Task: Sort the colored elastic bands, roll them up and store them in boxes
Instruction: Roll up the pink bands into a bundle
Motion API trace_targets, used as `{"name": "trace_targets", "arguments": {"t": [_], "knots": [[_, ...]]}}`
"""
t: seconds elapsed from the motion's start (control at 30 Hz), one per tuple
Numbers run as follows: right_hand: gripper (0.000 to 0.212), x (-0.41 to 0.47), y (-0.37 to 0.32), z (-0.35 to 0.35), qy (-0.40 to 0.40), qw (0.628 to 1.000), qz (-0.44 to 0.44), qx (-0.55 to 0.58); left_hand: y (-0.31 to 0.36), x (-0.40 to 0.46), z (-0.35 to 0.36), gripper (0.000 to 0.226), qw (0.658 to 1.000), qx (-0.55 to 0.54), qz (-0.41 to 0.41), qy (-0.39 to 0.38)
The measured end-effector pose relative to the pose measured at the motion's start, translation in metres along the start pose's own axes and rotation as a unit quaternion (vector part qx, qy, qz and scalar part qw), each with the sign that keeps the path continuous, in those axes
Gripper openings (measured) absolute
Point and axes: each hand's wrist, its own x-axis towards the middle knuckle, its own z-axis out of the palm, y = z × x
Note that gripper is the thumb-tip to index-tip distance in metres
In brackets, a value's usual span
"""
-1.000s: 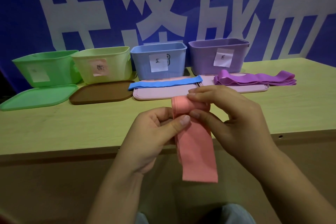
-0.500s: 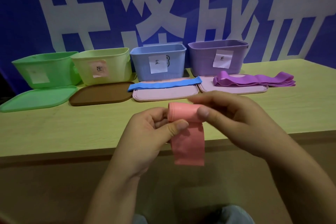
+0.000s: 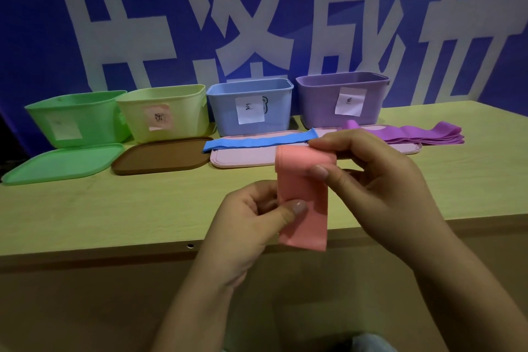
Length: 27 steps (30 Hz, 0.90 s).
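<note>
A pink elastic band (image 3: 304, 200) hangs in front of the table edge, its top end wound into a roll. My right hand (image 3: 380, 183) pinches the roll between thumb and fingers. My left hand (image 3: 254, 226) pinches the hanging strip lower down with its thumb on the front. A blue band (image 3: 257, 142) lies flat on a pink lid (image 3: 243, 157). Several purple bands (image 3: 423, 134) are stacked on the second pink lid (image 3: 411, 149). Along the back stand four open boxes: green (image 3: 77, 120), yellow (image 3: 163, 113), blue (image 3: 250, 107) and purple (image 3: 343, 100).
A green lid (image 3: 60, 164) and a brown lid (image 3: 163, 157) lie in front of the green and yellow boxes. The wooden table (image 3: 114, 208) has its front edge just under my hands. A blue wall with large white characters rises behind the boxes.
The roll has grown and the hanging pink tail has become shorter. Both hands have risen slightly and my left thumb has slid down the strip.
</note>
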Motion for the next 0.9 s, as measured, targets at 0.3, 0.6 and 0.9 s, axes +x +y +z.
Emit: {"name": "trace_targets", "arguments": {"t": [0.3, 0.6, 0.9], "knots": [[0.026, 0.000, 0.003, 0.000, 0.022, 0.998, -0.061, -0.027, 0.007, -0.002, 0.003, 0.017, 1.000, -0.003, 0.028, 0.008], [0.029, -0.004, 0.010, -0.001, 0.037, 0.992, -0.095, -0.069, 0.009, -0.007, -0.001, 0.015, 0.999, 0.009, 0.039, -0.020], [0.025, -0.006, 0.012, 0.005, -0.006, 0.992, -0.100, -0.076, 0.008, -0.006, -0.005, 0.010, 0.999, -0.007, 0.040, 0.003]]}}
